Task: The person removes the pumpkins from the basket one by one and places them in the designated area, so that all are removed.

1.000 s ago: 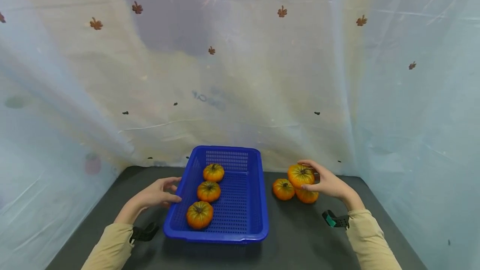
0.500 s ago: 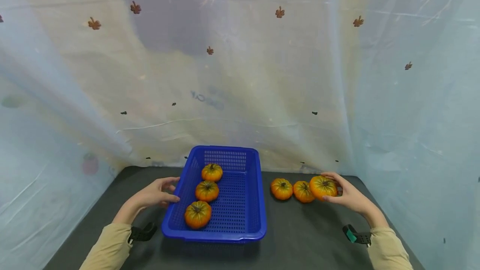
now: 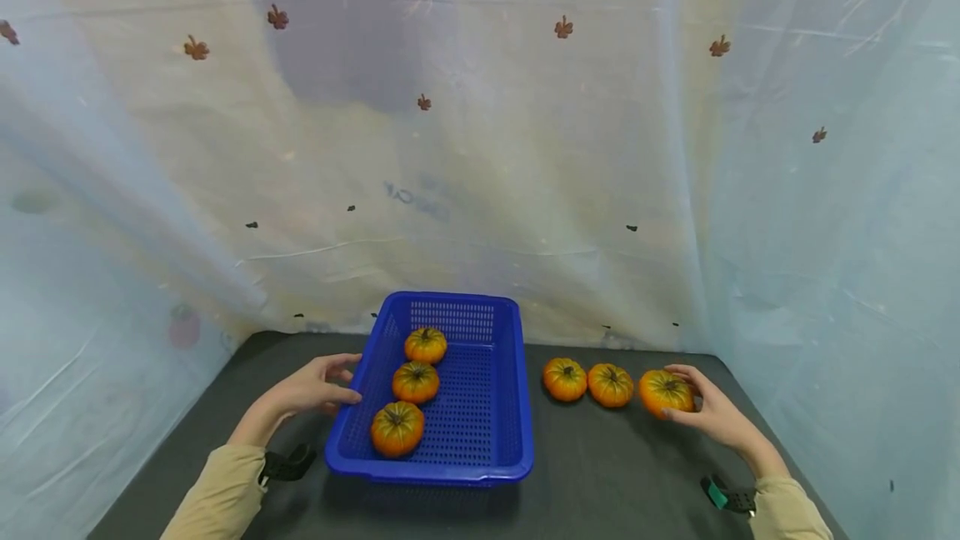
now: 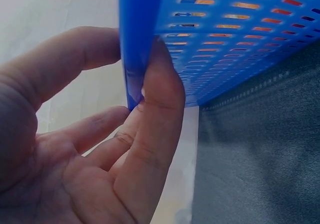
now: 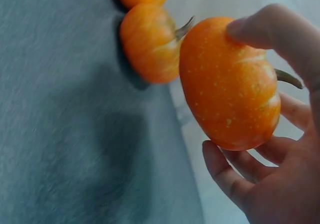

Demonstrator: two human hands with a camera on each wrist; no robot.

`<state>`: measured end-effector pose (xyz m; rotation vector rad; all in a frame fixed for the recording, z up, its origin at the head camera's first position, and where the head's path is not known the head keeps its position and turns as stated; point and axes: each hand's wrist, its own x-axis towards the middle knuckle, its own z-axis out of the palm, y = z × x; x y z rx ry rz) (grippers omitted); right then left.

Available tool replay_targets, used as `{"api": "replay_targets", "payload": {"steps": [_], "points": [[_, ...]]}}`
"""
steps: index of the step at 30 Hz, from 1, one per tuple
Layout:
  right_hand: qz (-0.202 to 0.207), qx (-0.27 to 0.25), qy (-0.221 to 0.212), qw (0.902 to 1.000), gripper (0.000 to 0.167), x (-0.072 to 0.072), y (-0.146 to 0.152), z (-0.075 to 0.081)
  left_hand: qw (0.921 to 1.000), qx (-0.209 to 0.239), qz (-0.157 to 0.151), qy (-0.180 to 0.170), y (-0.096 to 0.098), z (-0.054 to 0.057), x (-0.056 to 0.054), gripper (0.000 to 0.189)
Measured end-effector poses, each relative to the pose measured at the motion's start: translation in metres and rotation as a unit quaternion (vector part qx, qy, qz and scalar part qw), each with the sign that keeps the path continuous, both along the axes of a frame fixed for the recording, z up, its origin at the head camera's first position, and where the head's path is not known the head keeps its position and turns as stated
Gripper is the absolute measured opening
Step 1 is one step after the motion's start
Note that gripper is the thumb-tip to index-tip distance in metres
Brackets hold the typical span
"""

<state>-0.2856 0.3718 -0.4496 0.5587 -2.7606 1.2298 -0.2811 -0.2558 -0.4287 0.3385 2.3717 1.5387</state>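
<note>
My right hand (image 3: 708, 411) grips a small orange pumpkin (image 3: 665, 393) from its right side, thumb on one side and fingers on the other. In the right wrist view the held pumpkin (image 5: 230, 84) shows its stem toward the palm, and a shadow lies on the mat beside it. To its left sit two more pumpkins, a near one (image 3: 611, 385) and a farther one (image 3: 565, 379). At the blue plastic basket (image 3: 527, 407), my left hand (image 3: 311, 386) pinches the left rim; the left wrist view shows the rim (image 4: 136, 39) between thumb and fingers. Inside, three pumpkins (image 3: 397, 430) line the left side.
A dark table mat (image 3: 592, 482) lies under everything. Behind and at both sides hangs a pale plastic sheet (image 3: 480, 148) with leaf prints. The basket stands left of the loose pumpkins, with bare mat between them.
My right hand has carried its pumpkin from above the others to the right and down toward the mat, uncovering the pumpkin beneath. My left hand and the basket have stayed put.
</note>
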Motion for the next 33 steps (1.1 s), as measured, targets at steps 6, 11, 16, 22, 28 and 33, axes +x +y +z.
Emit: {"api": "replay_targets", "payload": {"steps": [6,11,16,22,28,33], "points": [[-0.036,0.013,-0.012,0.9992,0.065,-0.004,0.008,-0.013,1.0000,-0.006,-0.001,0.004,0.000,0.000,-0.001,0.079],[-0.052,0.019,-0.019,0.9983,0.067,-0.010,0.014,-0.022,1.0000,-0.002,-0.004,0.004,0.000,0.000,0.000,0.079],[-0.060,0.020,-0.009,0.9980,0.067,-0.016,0.018,-0.030,1.0000,0.003,-0.006,0.004,0.000,0.000,0.001,0.079],[-0.072,0.012,0.009,0.9973,0.067,-0.020,0.015,-0.037,0.9999,0.007,-0.010,0.004,-0.001,-0.001,0.001,0.078],[-0.079,0.013,0.005,0.9968,0.067,-0.022,0.012,-0.041,0.9999,0.007,-0.011,0.006,-0.001,0.000,0.001,0.078],[-0.081,0.007,0.003,0.9967,0.068,-0.024,0.009,-0.042,0.9999,0.009,-0.011,0.005,0.000,0.001,0.002,0.078]]}}
